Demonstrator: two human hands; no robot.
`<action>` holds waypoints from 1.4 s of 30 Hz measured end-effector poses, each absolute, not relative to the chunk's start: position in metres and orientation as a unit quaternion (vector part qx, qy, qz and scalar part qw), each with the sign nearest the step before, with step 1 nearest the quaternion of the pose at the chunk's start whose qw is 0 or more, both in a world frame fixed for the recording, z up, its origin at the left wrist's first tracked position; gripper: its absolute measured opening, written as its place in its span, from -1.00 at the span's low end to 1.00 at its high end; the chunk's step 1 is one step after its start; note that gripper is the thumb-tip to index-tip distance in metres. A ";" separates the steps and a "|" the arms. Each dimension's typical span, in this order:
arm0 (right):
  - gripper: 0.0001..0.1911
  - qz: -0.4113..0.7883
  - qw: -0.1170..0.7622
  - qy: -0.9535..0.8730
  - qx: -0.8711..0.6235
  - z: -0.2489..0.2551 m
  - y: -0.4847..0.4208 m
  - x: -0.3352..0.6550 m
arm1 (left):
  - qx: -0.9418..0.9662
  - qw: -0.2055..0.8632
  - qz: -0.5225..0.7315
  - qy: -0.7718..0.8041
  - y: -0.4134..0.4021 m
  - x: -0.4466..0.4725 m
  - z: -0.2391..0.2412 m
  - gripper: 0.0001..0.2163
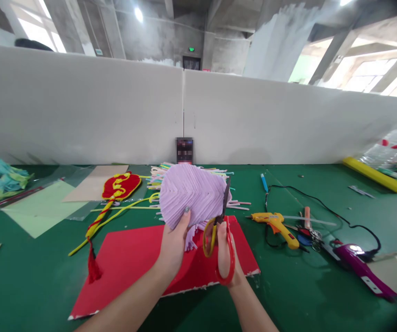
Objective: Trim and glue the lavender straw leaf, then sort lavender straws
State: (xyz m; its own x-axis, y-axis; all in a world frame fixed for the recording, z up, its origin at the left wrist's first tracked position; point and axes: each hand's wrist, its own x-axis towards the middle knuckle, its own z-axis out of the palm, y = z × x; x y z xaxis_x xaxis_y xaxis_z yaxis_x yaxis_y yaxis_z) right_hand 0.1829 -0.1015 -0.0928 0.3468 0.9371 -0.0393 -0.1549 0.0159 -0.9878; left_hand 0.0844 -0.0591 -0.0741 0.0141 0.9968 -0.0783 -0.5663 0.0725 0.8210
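Note:
My left hand [175, 244] is closed on the lower edge of a lilac heart-shaped piece [193, 193] made of pipe cleaners laid in a chevron pattern, held upright above the table. My right hand [226, 258] grips scissors [221, 235] with one yellow and one red handle loop. Their dark blades point up along the lilac piece's right edge. Loose lilac ends hang below the piece between my two hands.
A red sheet [132, 263] lies under my hands on the green table [288, 295]. A red and yellow fan-shaped ornament [120, 185] with a tassel lies left. A yellow glue gun [276, 223], a purple tool [364, 263] and a pile of pipe cleaners [171, 173] lie around. A white partition [81, 106] stands behind.

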 end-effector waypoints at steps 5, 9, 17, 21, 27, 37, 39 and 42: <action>-0.47 0.461 0.616 -0.340 -0.541 -0.090 -0.103 0.181 | 0.311 0.639 0.607 0.356 -0.059 0.085 -0.075 -0.66; -0.45 0.477 0.609 -0.318 -0.548 -0.091 -0.103 0.181 | 0.309 0.637 0.609 0.357 -0.059 0.086 -0.074 -0.67; -0.45 0.482 0.608 -0.305 -0.552 -0.091 -0.102 0.182 | 0.290 0.647 0.602 0.367 -0.060 0.085 -0.071 -0.70; -0.45 0.477 0.612 -0.294 -0.559 -0.093 -0.103 0.181 | 0.294 0.647 0.607 0.356 -0.060 0.086 -0.072 -0.69; -0.45 0.469 0.608 -0.305 -0.564 -0.095 -0.103 0.182 | 0.290 0.647 0.611 0.352 -0.059 0.085 -0.073 -0.67; -0.46 0.490 0.609 -0.342 -0.521 -0.095 -0.100 0.183 | 0.265 0.652 0.622 0.343 -0.058 0.087 -0.060 -0.71; -0.48 0.486 0.613 -0.357 -0.510 -0.096 -0.100 0.182 | 0.257 0.651 0.627 0.342 -0.058 0.088 -0.057 -0.72; -0.49 0.481 0.616 -0.360 -0.509 -0.095 -0.100 0.183 | 0.254 0.652 0.630 0.336 -0.059 0.088 -0.056 -0.71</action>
